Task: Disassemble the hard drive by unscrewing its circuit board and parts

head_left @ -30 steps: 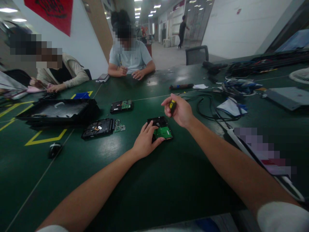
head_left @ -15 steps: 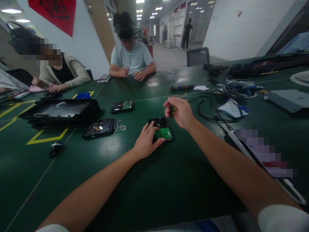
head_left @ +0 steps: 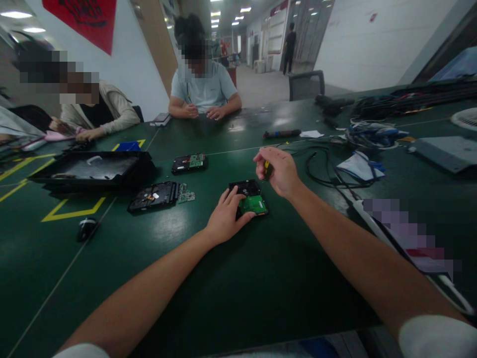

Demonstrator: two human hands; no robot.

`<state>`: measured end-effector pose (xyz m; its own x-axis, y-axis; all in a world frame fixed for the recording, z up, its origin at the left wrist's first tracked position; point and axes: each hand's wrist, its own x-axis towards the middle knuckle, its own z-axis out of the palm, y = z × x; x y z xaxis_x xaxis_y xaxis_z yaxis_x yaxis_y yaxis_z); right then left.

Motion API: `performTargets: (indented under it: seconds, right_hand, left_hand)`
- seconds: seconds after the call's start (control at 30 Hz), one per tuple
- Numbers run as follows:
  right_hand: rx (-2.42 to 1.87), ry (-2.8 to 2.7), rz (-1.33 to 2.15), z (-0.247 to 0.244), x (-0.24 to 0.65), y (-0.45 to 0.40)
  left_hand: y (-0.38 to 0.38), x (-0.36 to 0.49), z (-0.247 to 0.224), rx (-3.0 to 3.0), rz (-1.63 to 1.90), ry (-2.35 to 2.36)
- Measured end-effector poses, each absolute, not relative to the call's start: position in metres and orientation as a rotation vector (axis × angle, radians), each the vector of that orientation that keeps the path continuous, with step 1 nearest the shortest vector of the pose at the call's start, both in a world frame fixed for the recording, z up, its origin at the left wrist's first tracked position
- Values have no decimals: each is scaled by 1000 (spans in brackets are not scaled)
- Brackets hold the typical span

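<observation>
My left hand (head_left: 228, 219) steadies a hard drive (head_left: 257, 204) on the green table, thumb along its near edge and fingers over its left side. The drive lies flat, its green circuit board facing up at the near end and black casing at the far end. Above the drive's right edge, my right hand (head_left: 279, 171) is closed round a small screwdriver (head_left: 267, 166) with a yellow and dark handle. Most of the screwdriver is hidden by the fingers, and I cannot tell whether its tip touches the drive.
Left are another hard drive (head_left: 189, 162), an opened one (head_left: 152, 197) with a loose circuit board (head_left: 185, 193), a black tray (head_left: 93, 171) and a mouse (head_left: 87, 228). Cables (head_left: 324, 164) and a tablet-like device (head_left: 406, 238) lie right. Two people sit across; another stands far back.
My right hand has turned slightly, showing more of the screwdriver's yellow handle. My left hand and the hard drive stay in place; the view has shifted a little.
</observation>
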<state>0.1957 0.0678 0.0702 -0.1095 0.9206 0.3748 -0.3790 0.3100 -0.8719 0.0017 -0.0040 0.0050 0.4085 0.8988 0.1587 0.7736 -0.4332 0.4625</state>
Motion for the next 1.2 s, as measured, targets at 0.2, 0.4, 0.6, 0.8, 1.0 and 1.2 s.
performTargets:
  seconds: [0.2,0.4,0.6,0.8,1.0,1.2]
  right_hand:
    - [-636,-1181,1209,69,194,68]
    - [-600,-1218,1156,66,194,70]
    - [-607,-1209,1151,63,193,71]
    - [-600,-1191,1194,66,193,69]
    - [-612,-1184,1241,68,191,66]
    - [-619,-1168,1244,69,192,68]
  left_hand:
    - [-5,3,8,2350,555,1453]
    - [-5,2,8,2368,564,1433]
    - [-4,1,4,2377,575,1433]
    - [-4,2,6,2375,561,1441]
    - [-5,2,7,2376,557,1434]
    - [-5,3,7,2367,546,1444]
